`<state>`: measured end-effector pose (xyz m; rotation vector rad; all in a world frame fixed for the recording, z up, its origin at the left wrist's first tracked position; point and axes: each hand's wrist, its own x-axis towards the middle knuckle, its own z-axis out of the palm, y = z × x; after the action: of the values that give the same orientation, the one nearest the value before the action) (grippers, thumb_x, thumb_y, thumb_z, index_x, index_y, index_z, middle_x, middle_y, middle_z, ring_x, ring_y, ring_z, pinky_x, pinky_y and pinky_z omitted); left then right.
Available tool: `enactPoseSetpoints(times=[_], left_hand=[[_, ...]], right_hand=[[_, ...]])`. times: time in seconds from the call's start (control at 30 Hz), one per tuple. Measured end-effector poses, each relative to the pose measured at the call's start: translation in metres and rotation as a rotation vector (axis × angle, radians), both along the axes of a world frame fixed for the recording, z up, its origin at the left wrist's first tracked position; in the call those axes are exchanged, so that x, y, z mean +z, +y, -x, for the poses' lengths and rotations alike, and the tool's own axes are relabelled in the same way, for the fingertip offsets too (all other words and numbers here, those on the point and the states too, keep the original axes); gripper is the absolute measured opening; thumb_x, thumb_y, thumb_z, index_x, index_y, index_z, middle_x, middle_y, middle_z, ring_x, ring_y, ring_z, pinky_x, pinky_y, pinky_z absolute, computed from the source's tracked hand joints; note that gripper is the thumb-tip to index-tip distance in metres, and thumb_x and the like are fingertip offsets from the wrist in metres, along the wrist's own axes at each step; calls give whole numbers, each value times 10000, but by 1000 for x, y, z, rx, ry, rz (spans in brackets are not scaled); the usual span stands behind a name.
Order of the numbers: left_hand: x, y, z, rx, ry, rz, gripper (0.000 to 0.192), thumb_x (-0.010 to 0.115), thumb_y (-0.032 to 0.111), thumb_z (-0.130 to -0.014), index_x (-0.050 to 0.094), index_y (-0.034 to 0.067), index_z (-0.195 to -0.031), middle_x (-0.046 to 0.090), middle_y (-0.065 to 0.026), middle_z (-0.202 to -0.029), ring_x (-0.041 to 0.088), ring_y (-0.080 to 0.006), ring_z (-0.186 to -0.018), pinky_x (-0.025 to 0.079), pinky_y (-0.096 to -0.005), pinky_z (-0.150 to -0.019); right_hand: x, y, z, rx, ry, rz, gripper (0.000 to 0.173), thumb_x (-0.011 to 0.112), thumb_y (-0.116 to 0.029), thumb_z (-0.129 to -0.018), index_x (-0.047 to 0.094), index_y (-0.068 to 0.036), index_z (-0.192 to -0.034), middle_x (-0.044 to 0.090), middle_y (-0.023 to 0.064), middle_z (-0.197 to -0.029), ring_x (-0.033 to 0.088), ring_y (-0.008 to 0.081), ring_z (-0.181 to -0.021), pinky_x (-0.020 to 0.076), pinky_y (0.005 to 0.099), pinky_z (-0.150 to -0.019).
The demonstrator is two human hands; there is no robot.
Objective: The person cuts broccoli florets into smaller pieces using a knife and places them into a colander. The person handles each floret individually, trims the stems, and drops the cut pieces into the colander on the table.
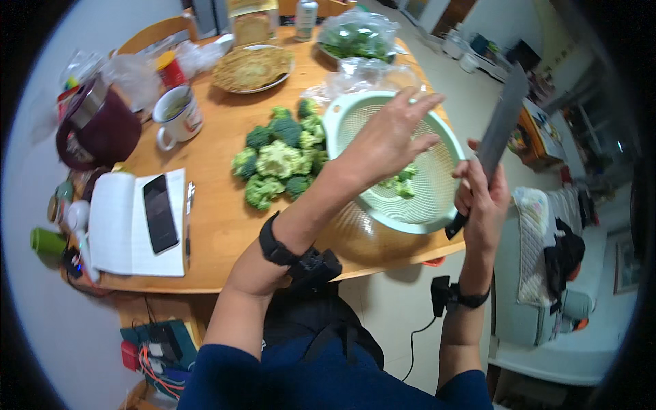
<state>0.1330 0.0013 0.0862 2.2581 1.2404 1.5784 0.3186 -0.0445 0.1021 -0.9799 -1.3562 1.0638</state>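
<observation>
My left hand is above a pale green plastic colander, its fingers apart and nothing in them. Some small broccoli florets lie in the bottom of the colander, partly hidden by that hand. Beyond the table's right edge, my right hand grips a kitchen knife by its black handle, with the broad blade pointing up and away from me. A heap of broccoli pieces sits on the wooden table, left of the colander.
An open notebook carries a phone, with a pen beside it. Behind stand a mug, a dark red kettle and a plate of flatbread. Plastic-covered greens and a crumpled plastic bag are at the back right.
</observation>
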Motion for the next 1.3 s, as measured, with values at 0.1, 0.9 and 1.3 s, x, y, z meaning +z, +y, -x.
enactPoseSetpoints(times=[0.1, 0.9, 1.3], left_hand=[[14, -6, 32, -98, -90, 3, 410, 682, 206, -856, 582, 58, -1225, 640, -135, -1129, 650, -228, -957, 532, -326, -796], [-58, -84, 115, 338, -371, 490, 158, 670, 116, -838, 644, 53, -980, 631, -51, -954, 622, -158, -944, 484, -296, -839], [19, -91, 4, -161, -561, 273, 248, 635, -7, -847, 586, -1, -1090, 663, -91, -1025, 664, -128, -916, 544, -251, -782]], right_hand=[[-8, -8, -6, 38, 53, 56, 297, 495, -148, -987, 490, -25, -1258, 570, 15, -835, 320, -13, -490, 246, 148, -402], [-29, -103, -39, 129, 86, 289, 342, 471, -242, -1002, 511, -49, -1280, 444, -27, -604, 314, 19, -434, 282, 169, -387], [27, -65, 8, 107, -338, -274, 356, 463, -166, -1003, 491, -3, -1318, 495, 42, -594, 492, 103, -529, 432, 278, -507]])
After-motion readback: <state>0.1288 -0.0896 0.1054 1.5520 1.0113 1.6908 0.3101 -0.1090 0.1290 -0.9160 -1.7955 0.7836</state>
